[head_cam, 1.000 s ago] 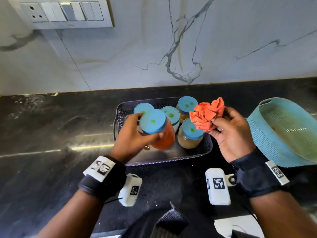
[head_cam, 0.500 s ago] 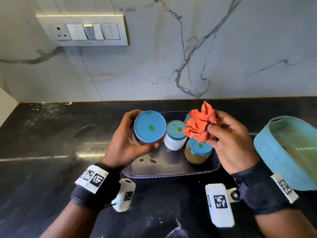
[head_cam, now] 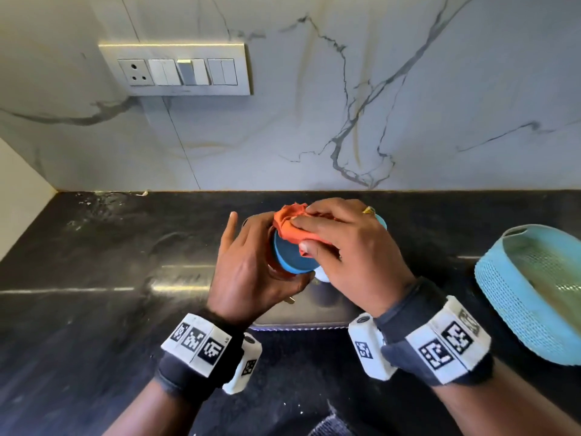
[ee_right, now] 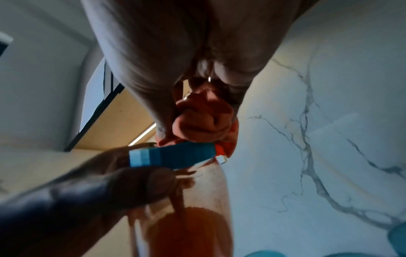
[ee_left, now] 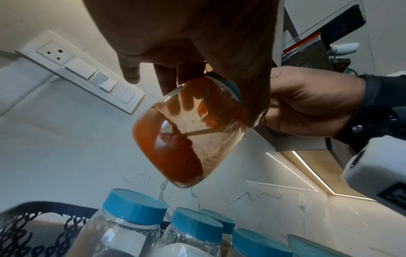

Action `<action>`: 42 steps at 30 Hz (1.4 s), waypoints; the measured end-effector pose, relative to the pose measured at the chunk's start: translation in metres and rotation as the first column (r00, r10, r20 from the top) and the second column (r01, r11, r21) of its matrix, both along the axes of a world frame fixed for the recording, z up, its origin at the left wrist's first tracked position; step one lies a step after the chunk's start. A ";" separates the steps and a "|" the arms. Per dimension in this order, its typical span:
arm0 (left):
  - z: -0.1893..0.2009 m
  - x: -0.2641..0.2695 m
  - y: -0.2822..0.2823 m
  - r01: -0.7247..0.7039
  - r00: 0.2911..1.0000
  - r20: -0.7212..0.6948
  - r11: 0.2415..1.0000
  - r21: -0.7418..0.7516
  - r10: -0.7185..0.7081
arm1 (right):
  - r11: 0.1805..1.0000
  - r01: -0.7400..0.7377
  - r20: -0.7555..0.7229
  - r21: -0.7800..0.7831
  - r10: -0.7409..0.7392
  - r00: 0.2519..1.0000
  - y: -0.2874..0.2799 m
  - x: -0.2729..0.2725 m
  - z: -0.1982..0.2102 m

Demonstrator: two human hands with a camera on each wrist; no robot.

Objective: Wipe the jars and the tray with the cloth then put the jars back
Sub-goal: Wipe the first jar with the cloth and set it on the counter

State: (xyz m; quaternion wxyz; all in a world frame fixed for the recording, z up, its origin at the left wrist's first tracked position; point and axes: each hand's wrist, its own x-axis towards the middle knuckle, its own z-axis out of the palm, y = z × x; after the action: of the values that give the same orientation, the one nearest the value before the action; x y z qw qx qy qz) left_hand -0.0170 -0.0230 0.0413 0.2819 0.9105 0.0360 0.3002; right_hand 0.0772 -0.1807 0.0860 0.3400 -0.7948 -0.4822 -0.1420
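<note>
The first wiping step is in hand: the left hand (head_cam: 251,262) grips the red-filled jar (ee_left: 186,137) tilted above the tray (ee_left: 33,219), where the other jars (ee_left: 131,224) stand, while the right hand (head_cam: 349,247) presses the bunched orange cloth (head_cam: 290,226) onto its blue lid (head_cam: 290,258). The next move, I judge, calls for turning the jar under the cloth to reach its glass sides, keeping a firm grip.

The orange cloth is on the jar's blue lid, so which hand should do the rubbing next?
The right hand, probably. It already holds the orange cloth pressed on the blue lid. The left hand is busy gripping the jar above the tray, so it should just keep steadying it.
</note>
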 end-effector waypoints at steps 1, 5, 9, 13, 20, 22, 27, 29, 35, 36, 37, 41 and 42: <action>0.000 0.000 -0.001 -0.014 1.000 0.005 1.000 0.024 0.014 | 1.000 0.003 0.014 0.016 -0.003 1.000 0.002 0.000 0.001; 0.000 0.001 0.003 -0.009 1.000 0.016 1.000 0.020 0.008 | 0.995 -0.097 0.035 0.012 0.096 0.995 0.009 -0.019 0.004; 0.003 -0.004 0.000 -0.004 0.999 0.038 0.999 -0.044 0.005 | 0.992 -0.096 0.031 -0.080 0.099 0.995 -0.020 -0.024 0.001; 0.006 0.000 -0.014 -0.011 0.999 0.040 1.000 0.023 0.010 | 0.995 0.076 -0.023 -0.067 -0.078 0.997 -0.021 0.007 0.006; 0.016 -0.005 -0.006 -0.028 1.000 -0.010 0.997 -0.065 0.028 | 0.991 -0.030 0.005 -0.134 0.031 1.000 -0.007 -0.028 0.014; 0.015 -0.009 -0.002 -0.036 0.999 -0.010 0.996 -0.082 0.035 | 0.986 -0.049 0.000 -0.159 0.049 0.999 -0.020 -0.027 0.010; 0.018 -0.007 -0.014 -0.014 1.000 0.026 1.000 -0.005 0.014 | 0.992 0.111 -0.046 -0.067 -0.114 0.992 -0.011 0.000 0.013; 0.019 -0.006 -0.014 -0.001 1.000 0.013 1.000 0.014 0.001 | 0.995 0.072 -0.059 -0.062 -0.076 0.995 0.000 -0.009 0.018; 0.015 -0.015 -0.006 -0.009 1.000 -0.013 0.999 -0.044 0.009 | 0.980 -0.094 -0.015 -0.176 0.093 0.996 -0.030 -0.020 0.011; 0.015 -0.015 -0.010 -0.013 1.000 -0.006 0.999 -0.042 0.013 | 0.987 -0.047 -0.041 -0.156 0.042 0.998 -0.031 -0.012 0.010; 0.014 -0.013 -0.014 -0.012 1.000 -0.006 0.999 -0.033 0.012 | 0.992 -0.001 -0.061 -0.126 -0.007 0.998 -0.030 -0.003 0.010; 0.013 -0.008 -0.019 0.027 1.000 -0.005 1.000 0.013 -0.027 | 0.994 -0.041 -0.079 -0.102 0.033 0.996 -0.007 -0.012 0.019; 0.013 -0.008 -0.016 0.045 0.999 0.005 0.999 0.029 -0.045 | 0.988 -0.102 -0.074 -0.115 0.094 0.993 -0.006 -0.019 0.021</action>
State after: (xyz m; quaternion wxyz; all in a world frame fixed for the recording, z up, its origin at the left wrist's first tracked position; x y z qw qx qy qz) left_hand -0.0251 -0.0392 0.0544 0.2757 0.9141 0.0104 0.2970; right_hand 0.0579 -0.1863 0.1065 0.3150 -0.7934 -0.5163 -0.0687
